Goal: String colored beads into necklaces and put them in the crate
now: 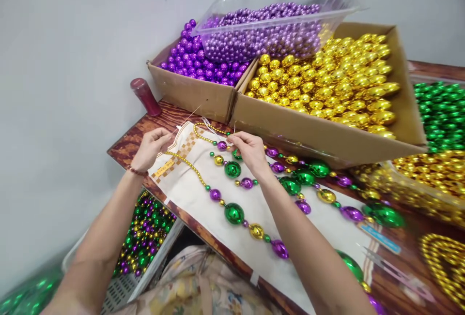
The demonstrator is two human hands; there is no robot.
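Observation:
My left hand [152,146] is closed in a pinch over the left end of a white cloth [214,228]. A thin pale thread [187,117] rises from its fingertips; whether a needle is part of it I cannot tell. My right hand [250,148] also pinches, with a short bit of white thread standing up at its fingertips. Between and below the hands runs a bead necklace [234,214] of small gold beads and larger green, purple and gold ones. Loose-lying bead pieces [232,170] are near my right hand, which partly covers the strand.
Cardboard boxes of purple beads [214,66] and gold beads [316,90] line the back, with a clear plastic bin [261,39] on top. A dark red bottle [146,96] stands at the left corner. Scissors [399,276] and gold bead strands [445,262] lie right. Mixed beads [145,232] fill a crate below.

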